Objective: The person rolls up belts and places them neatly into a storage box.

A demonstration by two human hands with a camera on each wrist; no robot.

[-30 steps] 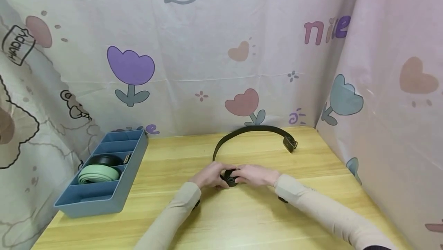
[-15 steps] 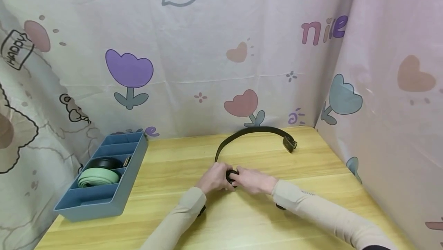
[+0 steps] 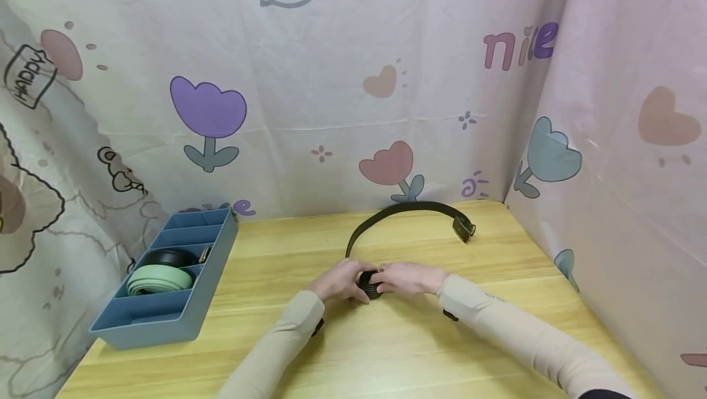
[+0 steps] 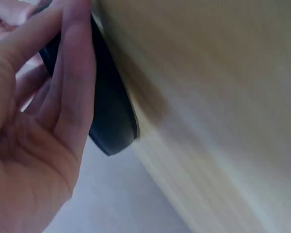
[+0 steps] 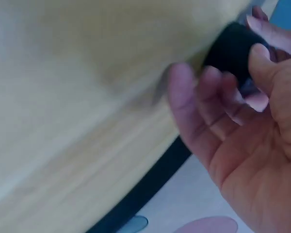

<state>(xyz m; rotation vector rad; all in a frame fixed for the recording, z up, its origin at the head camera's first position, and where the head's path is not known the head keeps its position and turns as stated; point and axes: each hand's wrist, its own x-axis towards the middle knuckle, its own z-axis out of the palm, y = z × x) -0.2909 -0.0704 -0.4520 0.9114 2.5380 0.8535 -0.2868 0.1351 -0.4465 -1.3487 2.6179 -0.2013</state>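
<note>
A black belt (image 3: 409,206) stands on edge on the wooden table, its near part rolled into a tight coil (image 3: 371,288). The left hand (image 3: 341,281) holds the coil from its left side, fingers and thumb curled round it. From the opposite side the right hand (image 3: 413,278) pinches the coil, which shows as a dark roll (image 5: 233,51) by its thumb in the right wrist view. Past the left fingers, the unrolled strap (image 4: 111,116) runs along the table in the left wrist view. The loose length arcs away behind the hands and ends at a metal buckle (image 3: 464,229).
At the left stands a blue-grey divided box (image 3: 190,319). In its compartments lie a rolled pale green belt (image 3: 160,279) and a rolled black belt (image 3: 171,256) with a metal buckle. A printed curtain (image 3: 309,92) hangs behind the table (image 3: 375,356) and along its sides.
The hands turned the coil inward half a second ago and are now back in a wider hold round it. Coil and near strap have shifted slightly right; the buckle end stays put.
</note>
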